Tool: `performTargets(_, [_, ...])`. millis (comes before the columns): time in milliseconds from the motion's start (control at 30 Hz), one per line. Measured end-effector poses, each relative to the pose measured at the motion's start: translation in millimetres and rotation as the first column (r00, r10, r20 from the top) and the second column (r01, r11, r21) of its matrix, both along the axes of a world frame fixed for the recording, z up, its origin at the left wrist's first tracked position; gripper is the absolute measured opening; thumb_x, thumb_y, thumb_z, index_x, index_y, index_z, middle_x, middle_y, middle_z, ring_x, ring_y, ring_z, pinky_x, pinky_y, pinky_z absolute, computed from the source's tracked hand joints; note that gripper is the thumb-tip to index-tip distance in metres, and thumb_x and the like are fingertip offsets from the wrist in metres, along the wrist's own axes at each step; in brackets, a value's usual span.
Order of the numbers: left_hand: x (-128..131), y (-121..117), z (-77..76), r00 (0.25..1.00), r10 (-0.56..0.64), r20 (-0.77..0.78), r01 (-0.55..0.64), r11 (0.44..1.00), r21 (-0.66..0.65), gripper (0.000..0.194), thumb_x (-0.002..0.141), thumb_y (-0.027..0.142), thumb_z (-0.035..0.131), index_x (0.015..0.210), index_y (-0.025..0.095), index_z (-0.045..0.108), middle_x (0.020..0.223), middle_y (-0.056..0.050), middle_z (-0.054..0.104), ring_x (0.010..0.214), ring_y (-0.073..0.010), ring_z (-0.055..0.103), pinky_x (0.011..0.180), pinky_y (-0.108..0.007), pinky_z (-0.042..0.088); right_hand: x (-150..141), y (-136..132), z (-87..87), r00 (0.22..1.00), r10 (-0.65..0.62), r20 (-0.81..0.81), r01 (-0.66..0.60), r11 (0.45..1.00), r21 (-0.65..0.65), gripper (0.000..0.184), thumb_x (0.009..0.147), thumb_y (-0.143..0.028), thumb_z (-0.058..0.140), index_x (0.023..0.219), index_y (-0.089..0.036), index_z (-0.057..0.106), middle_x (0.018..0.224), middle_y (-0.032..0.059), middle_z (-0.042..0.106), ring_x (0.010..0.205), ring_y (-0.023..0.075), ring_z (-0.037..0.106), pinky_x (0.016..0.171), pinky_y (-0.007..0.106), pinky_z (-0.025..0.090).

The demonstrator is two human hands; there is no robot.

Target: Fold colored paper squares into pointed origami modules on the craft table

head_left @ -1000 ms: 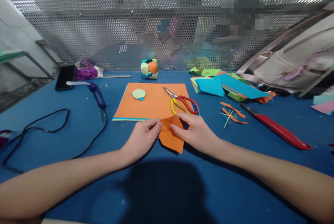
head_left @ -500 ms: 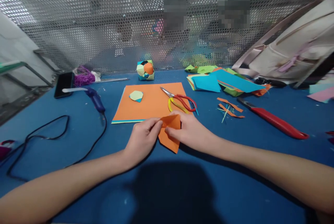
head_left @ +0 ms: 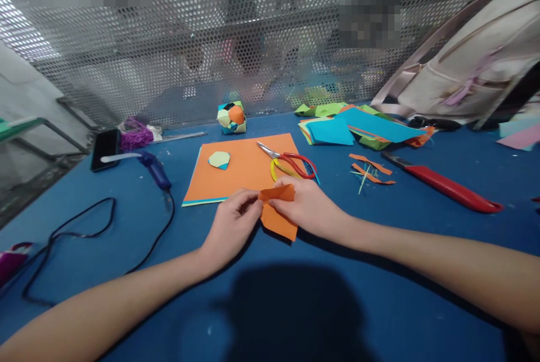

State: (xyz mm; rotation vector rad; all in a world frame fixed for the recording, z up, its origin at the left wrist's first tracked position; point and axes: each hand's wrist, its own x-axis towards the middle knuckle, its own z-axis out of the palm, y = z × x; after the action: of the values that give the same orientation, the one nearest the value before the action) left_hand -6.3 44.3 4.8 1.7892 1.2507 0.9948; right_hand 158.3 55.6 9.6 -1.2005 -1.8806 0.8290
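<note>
Both hands hold a partly folded piece of orange paper (head_left: 279, 222) above the blue table. My left hand (head_left: 236, 221) pinches its left edge between thumb and fingertips. On the other side, my right hand (head_left: 310, 204) grips it, thumb lying across the front and fingers behind. Just beyond the hands lies a stack of coloured sheets (head_left: 236, 176), orange on top. Scissors (head_left: 291, 164) with red and yellow handles rest on that stack, together with a small pale yellow and blue paper piece (head_left: 219, 160).
A multicoloured paper ball (head_left: 232, 117) stands at the back. Left are a blue tool with white tip (head_left: 154, 169) and cord, a phone (head_left: 105, 149) and purple string (head_left: 135, 134). Right are coloured papers (head_left: 331, 130), paper scraps (head_left: 371, 171), a red-handled cutter (head_left: 451, 187) and a bag (head_left: 476, 52).
The orange paper has tilted slightly, its lower corner now further right and higher. Both hands keep their hold on it. The camera view has shifted a little.
</note>
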Motion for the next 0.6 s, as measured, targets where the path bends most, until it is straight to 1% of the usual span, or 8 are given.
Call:
performTargets(100, [0.4, 1.0, 0.5, 0.999, 0.007, 0.034, -0.005, 0.998, -0.064, 0.016, 0.08, 0.027, 0.055, 0.079, 0.015, 0.065, 0.077, -0.002, 0.065, 0.072, -0.0131, 0.058, 0.067, -0.021, 0.044, 0.5, 0.8, -1.3, 1.0, -0.009, 0.007, 0.009, 1.0, -0.013, 0.011, 0.072, -0.006, 0.054, 0.073, -0.016, 0.057, 0.07, -0.0014, 0.06, 0.066, 0.0112, 0.055, 0.06, 0.022, 0.039])
performTargets(267, [-0.1, 1.7, -0.1, 0.999, 0.008, 0.033, -0.006, 0.999, -0.047, 0.018, 0.078, 0.027, 0.057, 0.067, 0.014, 0.062, 0.07, -0.001, 0.062, 0.067, -0.0115, 0.054, 0.063, -0.021, 0.043, 0.1, 0.3, -1.8, 0.998, -0.008, 0.057, 0.009, 1.0, -0.006, 0.01, 0.072, -0.006, 0.055, 0.069, -0.016, 0.055, 0.063, -0.0033, 0.055, 0.06, 0.0099, 0.051, 0.056, 0.021, 0.036])
performTargets(300, [-0.1, 1.5, 0.0, 0.999, 0.007, 0.042, -0.006, 0.999, -0.04, 0.017, 0.077, 0.027, 0.058, 0.068, 0.014, 0.062, 0.071, -0.001, 0.062, 0.068, -0.0118, 0.055, 0.065, -0.021, 0.043, 0.2, 0.2, -1.7, 0.998, -0.003, 0.061, 0.004, 1.0, -0.006, 0.01, 0.072, -0.006, 0.055, 0.069, -0.016, 0.055, 0.063, -0.0031, 0.056, 0.061, 0.0099, 0.051, 0.056, 0.021, 0.036])
performTargets(367, [0.1, 0.9, 1.0, 0.998, 0.01, 0.067, -0.006, 0.999, -0.052, 0.015, 0.077, 0.027, 0.058, 0.075, 0.014, 0.065, 0.078, -0.003, 0.065, 0.073, -0.0134, 0.058, 0.069, -0.022, 0.045, 0.8, 0.2, -1.4, 0.998, 0.003, 0.066, -0.003, 1.0, -0.011, 0.01, 0.073, -0.006, 0.055, 0.071, -0.015, 0.056, 0.065, -0.0022, 0.057, 0.062, 0.0103, 0.052, 0.057, 0.022, 0.036])
performTargets(467, [0.4, -0.1, 3.9, 0.998, -0.011, 0.063, 0.015, 0.998, -0.063, 0.02, 0.08, 0.029, 0.055, 0.086, 0.015, 0.068, 0.085, -0.005, 0.067, 0.08, -0.0161, 0.06, 0.072, -0.025, 0.047, 2.2, 0.3, -1.3, 0.996, 0.009, 0.087, -0.008, 1.0, -0.017, 0.01, 0.073, -0.006, 0.055, 0.073, -0.015, 0.058, 0.067, -0.0012, 0.059, 0.064, 0.0111, 0.053, 0.058, 0.022, 0.037])
performTargets(600, [-0.2, -0.2, 5.7, 1.0, -0.026, 0.006, 0.026, 1.0, 0.002, 0.02, 0.082, 0.027, 0.052, 0.077, 0.015, 0.068, 0.078, -0.004, 0.066, 0.073, -0.0143, 0.059, 0.069, -0.024, 0.047, 2.6, 0.2, -1.4, 0.994, 0.015, 0.106, -0.012, 1.0, -0.026, 0.01, 0.072, -0.006, 0.055, 0.071, -0.015, 0.057, 0.065, -0.0017, 0.058, 0.062, 0.0111, 0.052, 0.056, 0.023, 0.036])
